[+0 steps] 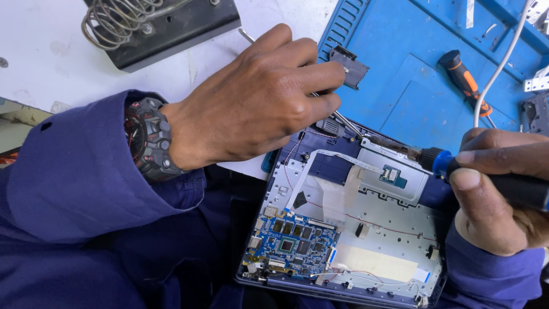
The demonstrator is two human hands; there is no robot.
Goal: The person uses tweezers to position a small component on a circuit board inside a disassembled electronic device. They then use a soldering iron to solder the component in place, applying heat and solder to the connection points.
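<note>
The right hand [503, 189] gripped a soldering iron [457, 163] by its dark handle, the tip lying low toward the tweezers [343, 119], probably to heat one spot. The left hand [257, 100] was closed on the tweezers, knuckles up, wrist bent. Both tools met above the opened laptop [349, 229], which lay just under the grips.

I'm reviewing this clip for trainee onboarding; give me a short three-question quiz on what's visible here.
1. True or false: the right hand holds a blue-collared tool whose tip is at the opened laptop.
2. What does the left hand grip? A) tweezers B) a hammer C) a cable
3. Name the tool lying unused on the blue mat.

Key: 1 true; 2 A; 3 the orange-and-black screwdriver.
</note>
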